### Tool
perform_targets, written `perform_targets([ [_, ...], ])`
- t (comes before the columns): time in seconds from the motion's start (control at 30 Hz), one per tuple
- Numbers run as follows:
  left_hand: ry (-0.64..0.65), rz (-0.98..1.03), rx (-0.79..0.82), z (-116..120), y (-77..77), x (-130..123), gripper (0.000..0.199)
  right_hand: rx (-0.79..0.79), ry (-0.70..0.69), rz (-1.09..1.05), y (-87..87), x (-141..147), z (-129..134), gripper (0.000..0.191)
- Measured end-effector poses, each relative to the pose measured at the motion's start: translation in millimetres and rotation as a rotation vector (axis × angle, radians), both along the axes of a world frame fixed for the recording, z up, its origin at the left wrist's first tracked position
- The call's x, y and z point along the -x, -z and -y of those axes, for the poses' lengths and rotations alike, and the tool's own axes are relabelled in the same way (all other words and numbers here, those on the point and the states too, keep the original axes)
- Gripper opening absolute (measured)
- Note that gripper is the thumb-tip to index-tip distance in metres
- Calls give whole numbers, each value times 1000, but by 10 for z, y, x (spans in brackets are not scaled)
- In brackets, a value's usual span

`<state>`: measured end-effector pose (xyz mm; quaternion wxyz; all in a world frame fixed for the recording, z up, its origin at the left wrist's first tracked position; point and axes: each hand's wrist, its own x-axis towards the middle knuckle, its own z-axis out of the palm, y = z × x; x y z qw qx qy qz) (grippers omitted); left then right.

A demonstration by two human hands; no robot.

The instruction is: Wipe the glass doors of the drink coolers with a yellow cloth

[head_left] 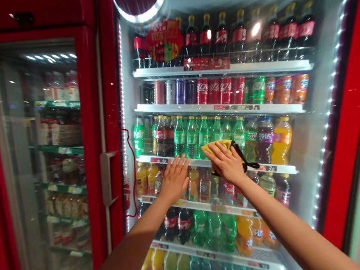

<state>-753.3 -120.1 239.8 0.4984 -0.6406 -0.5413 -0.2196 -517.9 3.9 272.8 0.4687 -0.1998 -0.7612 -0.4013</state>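
Apparently braces left grip [175,178], wide and empty, against the glass door [306,142] for balance; spreads right grip [227,163] flat over a yellow cloth [206,150], probably for even contact.

Yellow-and-black cloth [226,144]; red cooler frame [348,139], green bottles [192,139]

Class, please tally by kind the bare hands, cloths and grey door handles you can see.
Left hand and right hand: 2
Cloth: 1
Grey door handle: 1
Total: 4
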Motion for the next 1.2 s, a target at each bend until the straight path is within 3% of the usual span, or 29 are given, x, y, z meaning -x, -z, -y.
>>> perform_targets([
  [0.2, 11, -78, 6, -56, -297, 477, 81, 131, -22, -192, -436, 746, 172, 68],
  [0.4, -6, -63, -15, 39, -360, 968, 82, 101, -126, 85, -318, 1155, 332, 64],
  [0.6, -67, -70, -4, 210, -344, 1393, 75, 159, -134, -150, -514, 1712, 520, 63],
  [0.67, -84, -51, -16, 283, -340, 1542, 75, 162, -132, -148, -424, 1925, 591, 64],
  [0.83, -78, -74, 28, 612, -234, 2079, 77, 96, -187, 183, -37, 2178, 651, 60],
  [0.93, -85, -36, 39, 843, -136, 2409, 79, 186, -136, 21, -96, 2398, 769, 55],
  [1.07, -77, -35, 46, 1073, -40, 2699, 81, 261, -94, -175, -195, 2952, 1038, 58],
  [1.2, -31, -71, 76, 1226, 18, 2886, 85, 190, -168, 139, 174, 3178, 1100, 60],
])
